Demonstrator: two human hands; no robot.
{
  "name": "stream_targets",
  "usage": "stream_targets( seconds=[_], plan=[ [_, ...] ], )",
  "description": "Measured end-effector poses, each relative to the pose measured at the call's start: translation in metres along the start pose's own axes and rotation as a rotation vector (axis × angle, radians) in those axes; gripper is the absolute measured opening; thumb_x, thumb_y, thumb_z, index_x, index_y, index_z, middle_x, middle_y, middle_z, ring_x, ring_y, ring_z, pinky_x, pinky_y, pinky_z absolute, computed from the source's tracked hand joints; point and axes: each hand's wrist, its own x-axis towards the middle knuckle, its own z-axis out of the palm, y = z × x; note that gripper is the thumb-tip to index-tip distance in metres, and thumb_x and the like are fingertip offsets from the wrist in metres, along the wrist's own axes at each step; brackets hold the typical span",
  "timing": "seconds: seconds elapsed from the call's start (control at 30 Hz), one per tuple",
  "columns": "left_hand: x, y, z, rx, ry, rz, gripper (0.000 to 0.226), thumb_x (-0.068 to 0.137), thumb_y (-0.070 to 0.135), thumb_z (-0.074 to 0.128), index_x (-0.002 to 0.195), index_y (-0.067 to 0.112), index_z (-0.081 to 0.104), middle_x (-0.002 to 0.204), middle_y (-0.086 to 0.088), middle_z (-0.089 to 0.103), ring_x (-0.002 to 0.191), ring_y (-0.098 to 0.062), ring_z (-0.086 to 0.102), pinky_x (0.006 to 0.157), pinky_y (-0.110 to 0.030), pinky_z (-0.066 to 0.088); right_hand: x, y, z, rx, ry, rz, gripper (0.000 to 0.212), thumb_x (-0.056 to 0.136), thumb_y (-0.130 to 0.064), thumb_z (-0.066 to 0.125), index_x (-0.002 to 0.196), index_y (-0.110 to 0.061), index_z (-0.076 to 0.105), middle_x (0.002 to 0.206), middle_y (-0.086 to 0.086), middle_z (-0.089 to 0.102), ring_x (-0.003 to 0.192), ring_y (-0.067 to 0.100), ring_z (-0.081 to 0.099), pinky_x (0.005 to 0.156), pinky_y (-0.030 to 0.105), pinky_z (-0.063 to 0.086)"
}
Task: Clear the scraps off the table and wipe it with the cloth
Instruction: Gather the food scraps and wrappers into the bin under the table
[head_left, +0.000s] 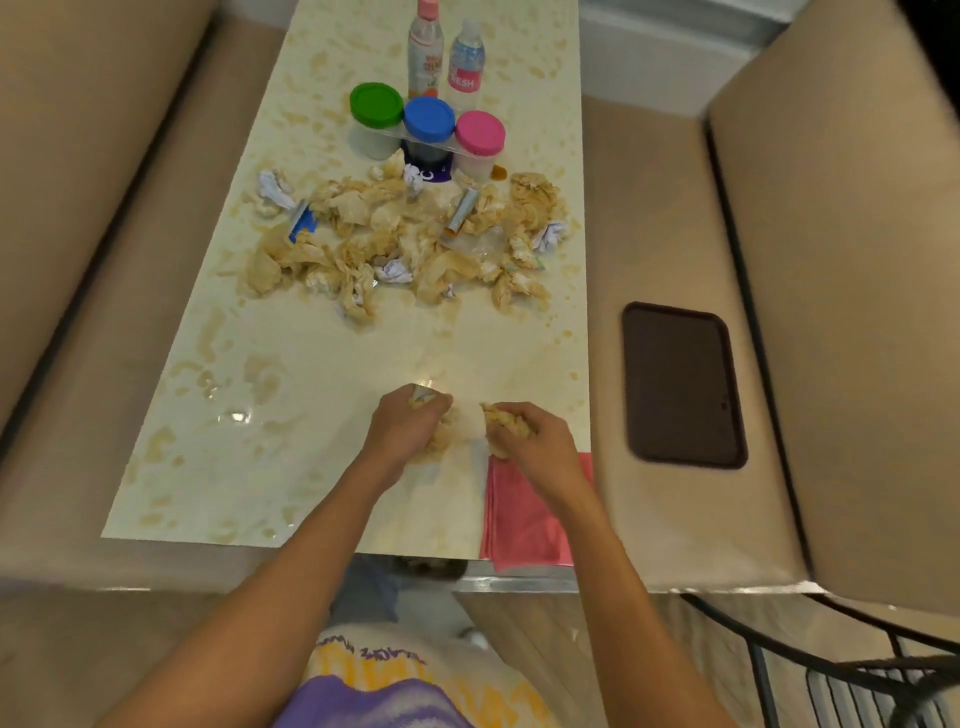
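Long glossy cream desk (291, 364), blotched with tan spill marks, runs away from the person between beige cushioned seats.

Left hand (405, 421) near the front edge, knuckles up, fingers curled down round a wad of stained paper (434, 447). Right hand (535, 441) just beside it, closed round a second wad (506, 418). A pale white piece (472, 425) sits between the two hands, touching both wads.

Folded pink cloth (519, 525) lies flat at the desk's near right corner. Its long axis runs along the desk's length and its near end hangs just over the front edge. The right forearm crosses above it.

Mid-desk: wide heap of crumpled tan paper scraps (400, 249), spread side to side, white paper balls mixed in. Blue-and-white packet (304, 221) at its left. Grey tube (461, 210) lies slanted, lower end pointing toward the person.

Behind the heap, three jars in a row: green lid (376, 104), blue lid (428, 118), pink lid (480, 132). Two upright plastic bottles (426, 52) behind those. Dark rectangular tray (683, 384) on the right seat.
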Motion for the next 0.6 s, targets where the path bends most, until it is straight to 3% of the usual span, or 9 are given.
stream_targets(
  seconds=[0.2,0.33,0.4,0.53,0.6],
  plan=[
    [-0.052,-0.038,0.029,-0.164,0.019,0.086,0.015,0.092,0.027,0.077,0.094,0.013,0.075,0.093,-0.009,0.079,0.088,-0.027,0.074,0.077,-0.042,0.060,-0.041,0.042,-0.020,0.128,-0.062,-0.105,0.024,0.092,-0.014,0.077,0.115,-0.022,0.076,0.102,-0.011,0.078,0.093,0.003,0.073,0.076,0.023,0.060],
    [-0.101,-0.073,0.047,-0.301,0.034,0.052,0.010,0.094,0.025,0.077,0.097,0.016,0.073,0.099,-0.012,0.080,0.096,-0.031,0.077,0.088,-0.048,0.061,-0.075,0.073,-0.028,0.201,-0.123,-0.118,0.025,0.094,-0.013,0.076,0.116,-0.023,0.075,0.109,-0.008,0.077,0.098,0.011,0.074,0.079,0.033,0.063],
    [-0.120,-0.094,0.056,-0.325,0.040,0.029,0.012,0.094,0.025,0.078,0.102,0.019,0.071,0.096,-0.004,0.079,0.094,-0.024,0.076,0.090,-0.043,0.061,-0.092,0.088,-0.031,0.223,-0.160,-0.103,0.026,0.095,-0.014,0.075,0.119,-0.024,0.075,0.116,-0.006,0.075,0.099,0.014,0.075,0.078,0.036,0.063],
    [-0.145,-0.135,0.064,-0.283,0.065,-0.015,0.058,0.085,0.043,0.083,0.131,0.012,0.067,0.114,-0.003,0.078,0.107,-0.020,0.074,0.098,-0.043,0.059,-0.124,0.118,-0.035,0.222,-0.189,-0.116,0.025,0.094,-0.015,0.076,0.117,-0.025,0.075,0.111,-0.005,0.077,0.101,0.013,0.074,0.084,0.036,0.062],
    [-0.151,-0.155,0.066,-0.294,0.073,-0.043,0.054,0.087,0.040,0.081,0.129,0.008,0.069,0.112,-0.009,0.079,0.102,-0.023,0.077,0.095,-0.042,0.060,-0.137,0.132,-0.033,0.206,-0.197,-0.095,0.025,0.093,-0.016,0.077,0.116,-0.025,0.076,0.106,-0.007,0.078,0.099,0.010,0.074,0.088,0.036,0.061]
  ],
)
